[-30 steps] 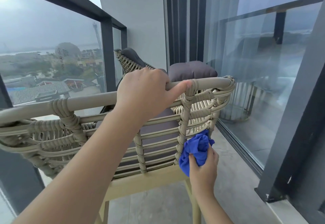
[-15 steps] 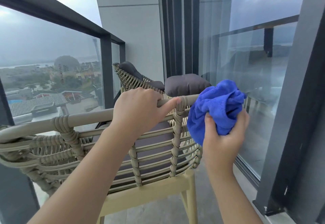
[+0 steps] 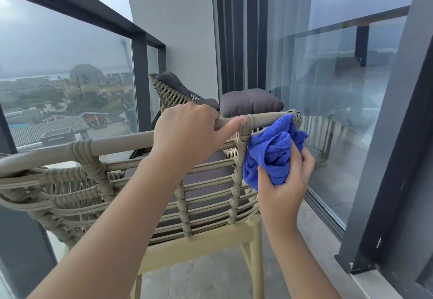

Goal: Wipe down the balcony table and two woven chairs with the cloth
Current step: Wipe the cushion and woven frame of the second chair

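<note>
Item: bunched blue microfibre cloth (image 3: 273, 155), held in the right hand (image 3: 284, 187), fingers curled round its lower folds, its upper part pressed against the right end of the top rail of the near beige woven-rattan chair (image 3: 112, 181). Left hand (image 3: 187, 135) grips that rail beside the cloth, fingers wrapped over, thumb laid along the bar. Second woven chair with dark grey cushions (image 3: 250, 103) stands beyond, by the glass balustrade (image 3: 70, 76). Table not in view. Handling, as judged: cloth soft, light, conforms to the weave; best kept wadded in the palm. Chair looks light, stiff; steady it by the rail.
</note>
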